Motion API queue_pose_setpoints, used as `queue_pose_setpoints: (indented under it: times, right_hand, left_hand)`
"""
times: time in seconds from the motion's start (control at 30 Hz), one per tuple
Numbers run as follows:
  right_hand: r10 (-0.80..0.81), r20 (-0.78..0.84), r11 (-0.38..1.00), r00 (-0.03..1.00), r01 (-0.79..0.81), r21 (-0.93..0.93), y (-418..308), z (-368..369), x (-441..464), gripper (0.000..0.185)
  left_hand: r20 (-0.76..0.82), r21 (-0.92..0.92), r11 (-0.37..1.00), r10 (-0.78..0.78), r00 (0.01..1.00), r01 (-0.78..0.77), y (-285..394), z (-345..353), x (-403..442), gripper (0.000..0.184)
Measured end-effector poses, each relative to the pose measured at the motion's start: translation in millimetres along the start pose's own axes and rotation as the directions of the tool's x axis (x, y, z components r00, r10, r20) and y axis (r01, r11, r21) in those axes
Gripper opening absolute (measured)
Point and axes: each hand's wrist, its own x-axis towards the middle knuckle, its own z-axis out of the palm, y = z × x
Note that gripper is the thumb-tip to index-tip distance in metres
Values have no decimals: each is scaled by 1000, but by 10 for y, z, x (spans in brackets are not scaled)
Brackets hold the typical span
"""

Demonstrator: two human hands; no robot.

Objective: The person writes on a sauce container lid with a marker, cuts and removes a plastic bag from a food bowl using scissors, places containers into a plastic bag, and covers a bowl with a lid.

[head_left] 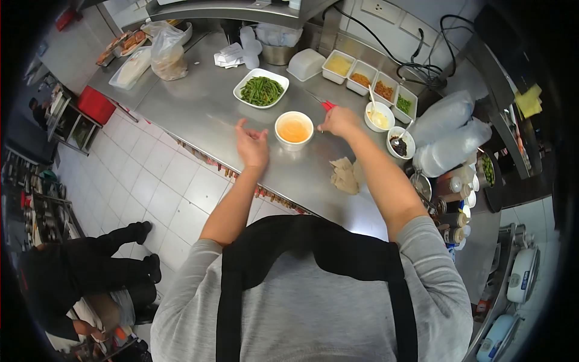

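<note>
A white bowl (294, 143) of orange liquid stands on the steel counter in front of me. Just left of it hovers my left hand (252, 145), fingers apart and holding nothing. On the bowl's other side, my right hand (340, 122) has its fingers curled against the red handle of a thin-bladed tool (328, 105); the blade points away to the left. My hand hides part of the handle, so its exact kind is unclear. Behind the bowl sits a white square dish (261, 88) of cut green beans. A crumpled brown paper (344, 175) lies near my right forearm.
White tubs of chopped toppings (360, 76) line the back right. Two small bowls with spoons, one pale (379, 117) and one dark (400, 143), stand by wrapped plastic containers (452, 133). A plastic bag (168, 53) sits far left. Another person (90, 271) stands at lower left.
</note>
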Motion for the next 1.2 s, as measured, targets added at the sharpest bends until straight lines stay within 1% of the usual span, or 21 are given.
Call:
queue_pose_setpoints:
  times: [0.07,0.17,0.2,0.27,0.3,0.37,0.4,0.47,0.5,0.57,0.6,0.63,0.67,0.7,0.73,0.8,0.87,0.93,1.03,1.13,1.2]
  right_hand:
    - [-36,95,993,995,24,117,35,167,106,33]
    - [-8,143,951,990,-37,308,205,421,281,36]
    - [-5,158,931,987,-53,362,236,491,311,37]
    - [24,110,903,994,-69,424,296,632,363,36]
    - [42,85,887,996,-76,456,284,641,344,36]
    - [66,-50,902,997,-38,430,260,704,237,30]
    - [77,-118,910,990,-22,415,251,714,176,28]
    - [153,-98,884,983,-91,459,283,706,96,24]
    - [187,-87,868,979,-123,481,294,705,56,22]
    - [284,-111,763,952,-155,627,280,666,-13,24]
    - [330,-119,702,936,-159,694,256,623,-43,28]
    - [320,-49,621,946,-170,765,134,561,-103,30]
    - [300,20,532,954,-184,827,-39,535,-154,32]
    - [270,87,437,959,-202,877,-191,536,-201,35]
    - [276,93,422,956,-208,882,-269,596,-214,37]
    - [293,97,393,951,-212,895,-346,696,-202,41]
    - [272,165,271,948,-240,932,-360,684,-240,34]
    - [246,220,151,944,-261,953,-387,669,-347,30]
    - [171,287,-151,942,-263,953,-417,544,-552,33]
    - [125,328,-267,936,-287,920,-353,484,-694,40]
    - [71,317,-319,946,-280,905,-253,586,-700,44]
  left_hand:
    - [50,-3,998,66,997,-65,-114,132,-31,56]
    - [173,-37,999,14,985,-8,-203,285,-33,53]
    - [190,14,1000,25,981,-28,-218,317,-36,52]
    - [227,111,991,47,973,-74,-243,375,-42,52]
    - [210,170,978,83,974,-120,-220,376,-47,51]
    - [187,287,934,165,968,-214,-173,364,-58,48]
    - [160,298,937,137,978,-181,-159,341,-17,48]
    - [102,320,942,78,992,-107,-190,236,103,46]
    - [96,309,946,68,993,-94,-239,161,157,43]
    - [78,289,955,50,996,-71,-321,35,270,38]
    - [192,45,996,-78,978,71,-316,46,269,35]
    - [331,-180,954,-171,928,240,-312,79,233,34]
    - [480,-364,833,-217,850,418,-302,122,192,35]
    - [601,-394,748,-230,765,534,-258,224,123,41]
    - [712,-400,653,-221,667,643,-146,305,52,47]
    - [691,-385,641,-276,668,664,159,294,-63,49]
    - [689,-372,624,-310,655,687,453,182,-89,51]
    - [695,-355,606,-338,634,712,598,64,-70,54]
    - [702,-357,612,-323,635,706,712,3,-111,52]
    - [703,-342,609,-340,625,716,663,76,-151,47]
    - [735,-320,567,-357,576,759,550,155,-171,45]
